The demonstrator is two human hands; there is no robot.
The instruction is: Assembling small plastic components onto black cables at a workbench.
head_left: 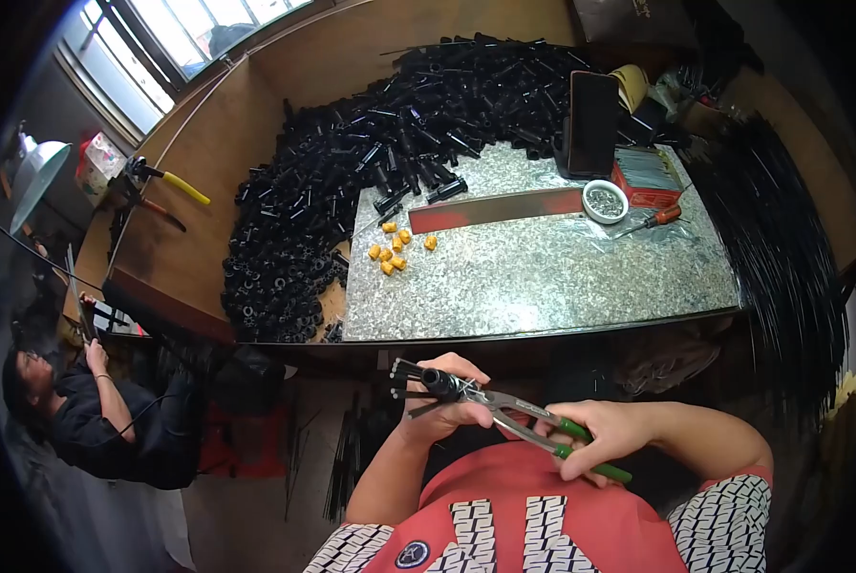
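Note:
In front of my body, my left hand [439,420] grips a black tubular part with rods [436,382]; several thin black rods are set around its collar. My right hand [602,432] is closed round the green handles of a pair of pliers [519,409]. The jaws of the pliers reach the collar beside my left fingers, where some thin bright wire shows. Exactly what the jaws pinch is too small to make out. Both hands are just short of the speckled tabletop's [543,286] near edge.
Black tubular parts [409,124] heap across the back and left. Small orange-yellow pieces [390,250], a flat metal bar [495,212], a white bowl [605,201] of metal bits, a screwdriver [652,220] and a phone [592,124] are on top. Long black rods [781,239] lie right. Another person [113,411] works left.

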